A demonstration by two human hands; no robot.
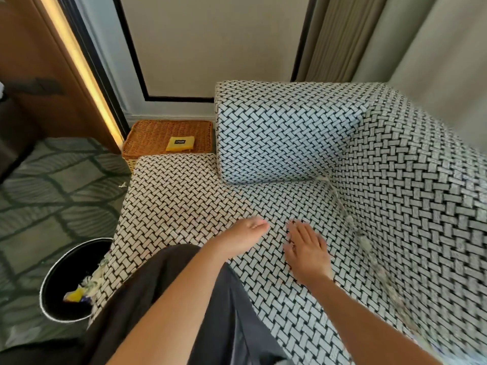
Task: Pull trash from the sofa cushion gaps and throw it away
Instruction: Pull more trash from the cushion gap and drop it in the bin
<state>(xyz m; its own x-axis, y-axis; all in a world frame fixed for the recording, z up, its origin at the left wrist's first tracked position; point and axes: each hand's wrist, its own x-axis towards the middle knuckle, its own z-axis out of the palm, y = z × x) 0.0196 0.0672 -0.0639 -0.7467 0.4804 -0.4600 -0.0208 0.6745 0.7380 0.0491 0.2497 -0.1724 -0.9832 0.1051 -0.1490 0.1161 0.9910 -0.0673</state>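
Right hand (pixel 307 248) lies flat on the sofa seat cushion (pixel 189 196), fingers spread; left hand (pixel 246 234) beside it, fingers straight, holds nothing. The yellow packet's (pixel 180 144) black label is too small to read.

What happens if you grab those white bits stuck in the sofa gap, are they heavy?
Probably light: the white bits look like small crumpled scraps. Likely floppy and easy to tear, since their edges look thin and ragged. They sit wedged in the sofa gap, so they might snag a little.

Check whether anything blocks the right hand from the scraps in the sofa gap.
Nothing visible does. Only bare seat cushion lies between the right hand and the pale scraps to its right.
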